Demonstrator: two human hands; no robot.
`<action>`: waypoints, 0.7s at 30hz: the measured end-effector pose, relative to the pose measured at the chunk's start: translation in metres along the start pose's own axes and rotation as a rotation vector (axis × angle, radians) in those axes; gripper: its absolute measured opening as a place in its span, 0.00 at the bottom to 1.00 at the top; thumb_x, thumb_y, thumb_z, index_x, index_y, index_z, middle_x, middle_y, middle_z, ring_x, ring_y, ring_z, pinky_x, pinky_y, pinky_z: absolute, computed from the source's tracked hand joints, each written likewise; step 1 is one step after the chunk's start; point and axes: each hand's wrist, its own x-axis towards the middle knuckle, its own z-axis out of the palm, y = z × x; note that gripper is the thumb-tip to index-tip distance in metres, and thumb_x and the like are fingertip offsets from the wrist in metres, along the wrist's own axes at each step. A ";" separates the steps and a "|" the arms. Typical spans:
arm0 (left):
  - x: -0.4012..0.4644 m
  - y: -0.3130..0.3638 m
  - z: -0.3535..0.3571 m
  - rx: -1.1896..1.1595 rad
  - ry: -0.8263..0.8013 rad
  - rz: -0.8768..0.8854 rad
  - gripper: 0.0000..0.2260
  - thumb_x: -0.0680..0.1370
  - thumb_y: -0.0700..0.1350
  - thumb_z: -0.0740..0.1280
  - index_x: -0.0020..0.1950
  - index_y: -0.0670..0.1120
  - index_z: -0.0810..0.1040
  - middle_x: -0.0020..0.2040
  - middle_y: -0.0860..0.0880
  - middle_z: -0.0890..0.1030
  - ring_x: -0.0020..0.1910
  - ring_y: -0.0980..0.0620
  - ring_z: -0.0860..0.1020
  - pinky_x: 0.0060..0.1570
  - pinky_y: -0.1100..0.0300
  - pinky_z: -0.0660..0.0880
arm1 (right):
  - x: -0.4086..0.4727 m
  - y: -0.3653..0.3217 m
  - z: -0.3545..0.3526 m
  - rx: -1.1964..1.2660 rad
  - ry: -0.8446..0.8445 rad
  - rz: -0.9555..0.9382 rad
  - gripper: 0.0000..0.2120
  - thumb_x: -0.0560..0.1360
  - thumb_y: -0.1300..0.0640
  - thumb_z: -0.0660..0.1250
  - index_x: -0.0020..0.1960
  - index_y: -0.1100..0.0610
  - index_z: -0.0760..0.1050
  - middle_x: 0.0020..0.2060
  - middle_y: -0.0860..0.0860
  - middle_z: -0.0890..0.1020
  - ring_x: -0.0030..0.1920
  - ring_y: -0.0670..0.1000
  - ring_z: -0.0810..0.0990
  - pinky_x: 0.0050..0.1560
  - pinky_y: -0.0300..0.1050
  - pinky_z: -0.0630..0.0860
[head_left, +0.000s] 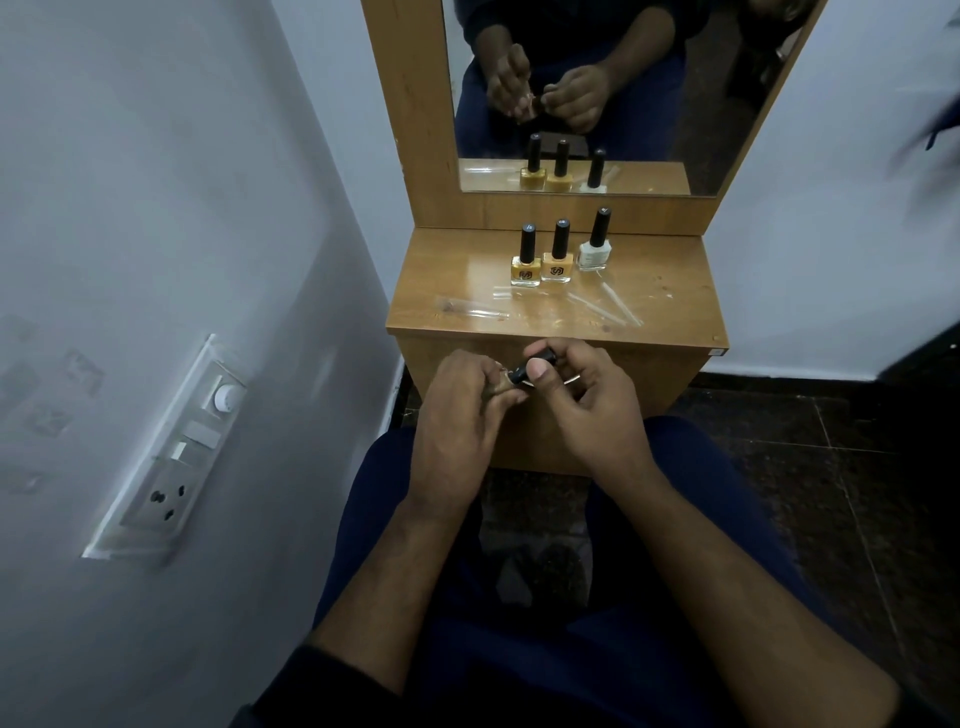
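Note:
My left hand (462, 410) grips a small nail polish bottle (501, 387), mostly hidden by its curled fingers. My right hand (587, 400) pinches the bottle's black cap (535, 364) between thumb and fingers. Both hands hover in front of the wooden dressing table (447, 291), above my lap. On the table stand three nail polish bottles with black caps: a yellow one (524, 267), an orange one (557, 262) and a white one (595, 249).
Clear plastic strips (608, 306) lie on the tabletop in front of the bottles. A mirror (701, 104) rises behind the table and reflects my hands. A switchboard with a socket (171, 457) sits on the left wall. Dark floor lies to the right.

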 end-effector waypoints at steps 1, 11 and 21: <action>0.000 -0.002 0.002 0.085 0.009 0.046 0.08 0.80 0.48 0.68 0.49 0.53 0.68 0.47 0.49 0.75 0.46 0.51 0.73 0.41 0.55 0.71 | 0.000 0.001 0.001 -0.023 0.019 0.005 0.07 0.81 0.54 0.70 0.58 0.48 0.82 0.50 0.42 0.83 0.55 0.46 0.81 0.53 0.38 0.77; 0.005 -0.003 0.005 0.482 0.081 0.332 0.05 0.79 0.37 0.65 0.43 0.41 0.76 0.40 0.45 0.73 0.42 0.51 0.65 0.47 0.61 0.54 | -0.004 -0.003 0.013 0.216 0.120 0.177 0.05 0.80 0.56 0.71 0.54 0.49 0.84 0.45 0.47 0.87 0.48 0.45 0.84 0.48 0.36 0.78; 0.004 -0.003 0.005 0.464 0.087 0.258 0.08 0.80 0.42 0.63 0.42 0.43 0.76 0.40 0.47 0.73 0.41 0.52 0.66 0.44 0.61 0.58 | -0.011 -0.012 0.015 0.325 0.143 0.305 0.06 0.80 0.55 0.72 0.56 0.50 0.84 0.47 0.50 0.87 0.52 0.48 0.85 0.54 0.41 0.80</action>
